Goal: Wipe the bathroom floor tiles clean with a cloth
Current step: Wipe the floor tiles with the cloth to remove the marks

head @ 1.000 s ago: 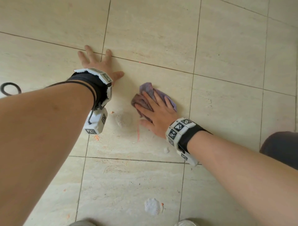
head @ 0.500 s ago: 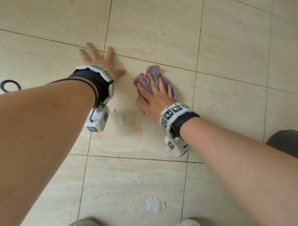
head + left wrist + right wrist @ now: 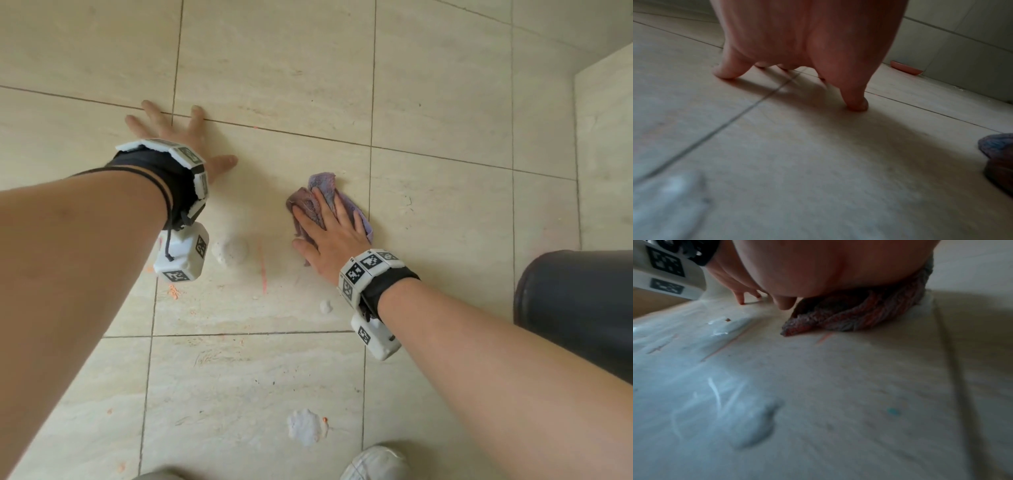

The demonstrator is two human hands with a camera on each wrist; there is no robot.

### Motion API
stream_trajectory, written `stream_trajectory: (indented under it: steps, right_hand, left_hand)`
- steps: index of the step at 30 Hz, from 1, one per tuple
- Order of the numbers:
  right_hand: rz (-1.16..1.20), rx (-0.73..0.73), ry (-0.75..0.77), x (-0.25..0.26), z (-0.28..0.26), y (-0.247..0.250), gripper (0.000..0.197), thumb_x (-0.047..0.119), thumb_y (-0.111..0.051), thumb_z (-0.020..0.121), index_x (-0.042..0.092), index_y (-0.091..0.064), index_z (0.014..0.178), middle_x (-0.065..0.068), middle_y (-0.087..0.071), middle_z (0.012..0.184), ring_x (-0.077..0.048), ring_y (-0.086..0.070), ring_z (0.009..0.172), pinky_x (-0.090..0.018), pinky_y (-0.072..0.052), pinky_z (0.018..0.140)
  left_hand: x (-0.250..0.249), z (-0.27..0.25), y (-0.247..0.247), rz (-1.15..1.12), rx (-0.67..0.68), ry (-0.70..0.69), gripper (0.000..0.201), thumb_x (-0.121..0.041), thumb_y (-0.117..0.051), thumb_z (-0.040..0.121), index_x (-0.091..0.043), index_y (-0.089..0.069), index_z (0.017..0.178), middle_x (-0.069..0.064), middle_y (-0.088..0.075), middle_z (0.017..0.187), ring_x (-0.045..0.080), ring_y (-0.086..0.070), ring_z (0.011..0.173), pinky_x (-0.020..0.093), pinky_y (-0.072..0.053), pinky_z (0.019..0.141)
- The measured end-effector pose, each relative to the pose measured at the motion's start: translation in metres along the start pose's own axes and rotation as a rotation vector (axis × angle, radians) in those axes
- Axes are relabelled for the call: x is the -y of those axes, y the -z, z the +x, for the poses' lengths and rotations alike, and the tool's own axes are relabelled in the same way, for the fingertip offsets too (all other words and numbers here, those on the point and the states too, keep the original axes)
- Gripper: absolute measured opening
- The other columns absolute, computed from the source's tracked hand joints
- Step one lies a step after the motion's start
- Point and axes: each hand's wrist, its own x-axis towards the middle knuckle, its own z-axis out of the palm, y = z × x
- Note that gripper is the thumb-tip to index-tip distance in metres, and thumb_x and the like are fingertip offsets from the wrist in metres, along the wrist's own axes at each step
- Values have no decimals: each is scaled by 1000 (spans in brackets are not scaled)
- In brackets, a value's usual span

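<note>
Right hand (image 3: 337,236): flat, fingers straight, pressing the purple cloth (image 3: 327,202) on the floor tiles (image 3: 442,222); it has slid back right from half a second ago.
Left hand (image 3: 178,137): splayed, bracing, unmoved.
Meaning: white foam blob (image 3: 230,250) and orange streak (image 3: 263,270) remain unwiped.

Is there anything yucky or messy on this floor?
Yes. White foamy blobs sit on the tiles, and a thin orange streak with orange crumbs lies nearby. The right hand presses the purple cloth just beside them.
</note>
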Motion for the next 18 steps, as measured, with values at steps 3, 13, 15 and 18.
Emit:
stream_trajectory:
  steps: [3,13,15,18]
  right_hand:
    - [60,6,-109,-26,-10,0,59,58,-24,99,47,1,152,10,21,160,-19,21,147,-49,7,119]
    - [354,-65,-430,-88,18,31,58,56,-27,100,45,-3,152,8,19,161,-20,20,147,-50,7,118]
    - [359,-94,-477,-94,1,18,60,56,-27,99,45,-2,152,7,19,161,-21,21,147,-50,6,119]
    - [327,-51,-504,-90,-29,-3,64,57,-27,98,43,3,153,3,23,161,-24,23,147,-52,5,118]
  left_hand:
    - [-25,-8,-5,20,10,-41,91,-77,-47,82,-38,-4,152,23,15,159,56,8,142,74,-15,106]
    - [-74,-12,-10,6,-14,-141,79,-72,-53,82,-38,-19,144,22,9,159,59,5,139,76,-19,102]
    - [-85,-14,-11,-3,-13,-147,79,-71,-53,83,-38,-18,145,20,12,160,57,8,141,77,-18,103]
    - [-112,-24,-16,2,4,-188,85,-70,-53,84,-36,-12,150,18,16,160,57,12,141,79,-15,102]
